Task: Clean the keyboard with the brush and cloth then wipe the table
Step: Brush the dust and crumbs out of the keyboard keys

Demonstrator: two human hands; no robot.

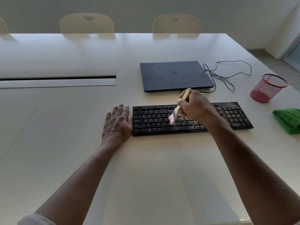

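Black keyboard [191,119] is lying on the table [146,168] in front of us, crumbs dusting its right half. We're gripping the wooden brush [180,105] in our right hand [193,106], bristles touching the middle keys below the grip. Our left hand [117,123] is resting flat, fingers straight, against the keyboard's left edge. Green cloth [288,120] is lying well right.

White table [146,168], keyboard [146,125], closed laptop [173,77], pink mesh cup [267,88], green cloth [289,120]

keyboard [191,119]: matt black plastic, gritty | brush [182,101]: pale wood | cloth [289,120]: green, fuzzy
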